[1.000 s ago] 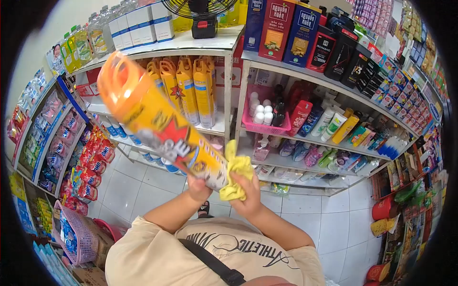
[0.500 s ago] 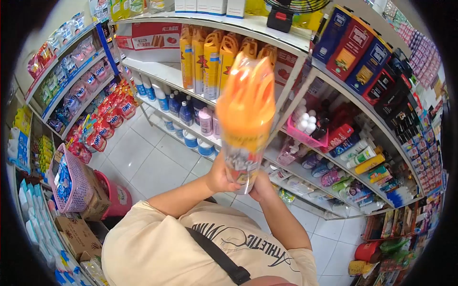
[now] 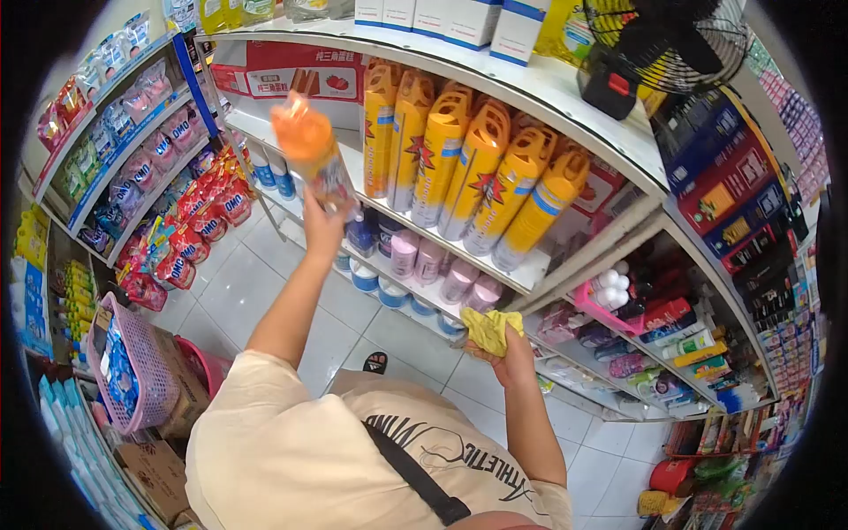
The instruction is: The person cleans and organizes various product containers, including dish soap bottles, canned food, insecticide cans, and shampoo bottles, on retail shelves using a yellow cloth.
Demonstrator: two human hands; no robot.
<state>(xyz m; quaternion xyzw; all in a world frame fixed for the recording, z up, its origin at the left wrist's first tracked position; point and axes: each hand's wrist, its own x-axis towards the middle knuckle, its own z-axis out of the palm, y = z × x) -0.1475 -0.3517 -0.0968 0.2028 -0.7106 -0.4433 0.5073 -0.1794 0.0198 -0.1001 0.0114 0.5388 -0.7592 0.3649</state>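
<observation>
My left hand [image 3: 324, 221] grips a spray can with an orange cap [image 3: 311, 146] near its bottom, held up at the left end of the shelf. The can is blurred by motion. My right hand [image 3: 514, 358] holds a crumpled yellow cloth [image 3: 491, 330] in front of the lower shelves. Several yellow spray cans [image 3: 442, 155] with orange caps stand upright in a row on the shelf between the two hands, to the right of the held can.
Pink containers [image 3: 430, 261] stand on the shelf below. A black fan [image 3: 667, 44] sits on the top shelf. Red boxes [image 3: 296, 71] lie behind the cans. At the left are a pink basket [image 3: 146, 371] and bagged goods [image 3: 181, 256]; toiletries [image 3: 689, 340] fill the right shelves.
My left hand has moved left with the spray can. My right hand has come away from the can to the right, and the yellow cloth now shows in it. The view has shifted.
</observation>
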